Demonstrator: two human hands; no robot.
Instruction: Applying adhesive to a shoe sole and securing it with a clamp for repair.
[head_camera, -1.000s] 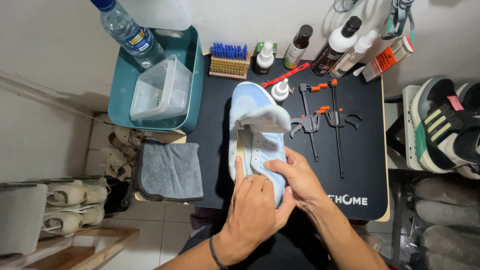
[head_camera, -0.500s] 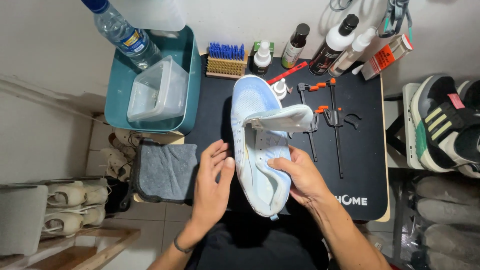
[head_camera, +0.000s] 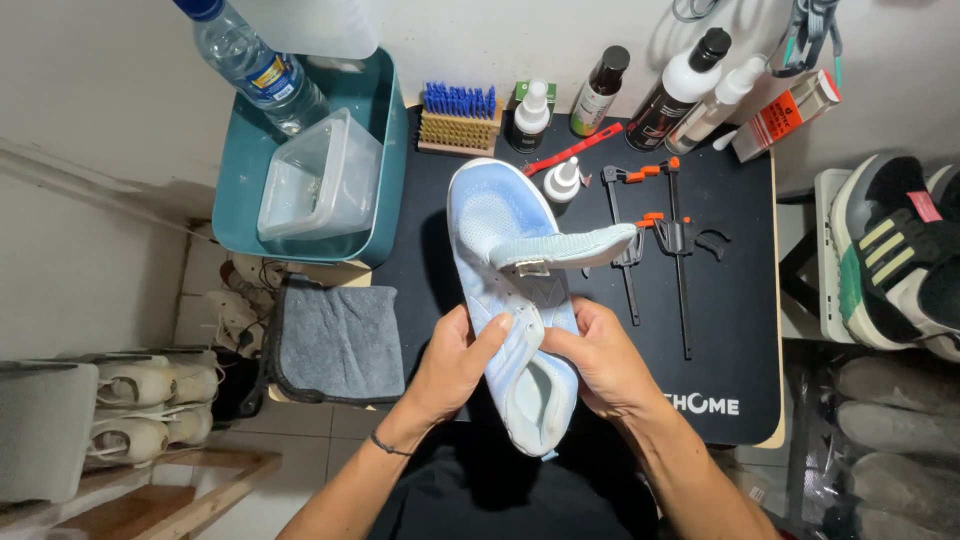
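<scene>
A pale blue sneaker (head_camera: 500, 230) without laces lies lengthwise over a black mat (head_camera: 740, 300), toe pointing away from me. Its tongue (head_camera: 570, 250) is flipped out to the right. My left hand (head_camera: 450, 365) grips the shoe's left side near the opening, thumb on the upper. My right hand (head_camera: 600, 365) holds the right side by the heel opening. Both hands lift the heel end slightly toward me.
Beyond the shoe stand a blue-bristled brush (head_camera: 458, 118), several bottles (head_camera: 600, 92) and two orange-and-black bar clamps (head_camera: 655, 240). A teal tub (head_camera: 385, 170) with a clear box and a water bottle (head_camera: 255, 68) sits left, a grey cloth (head_camera: 340, 340) below it. Shoes fill shelves on both sides.
My left hand left the shoe's middle, opened beside it, and now grips its left side. The tongue has flipped out to the right. The shoe shifted slightly.
</scene>
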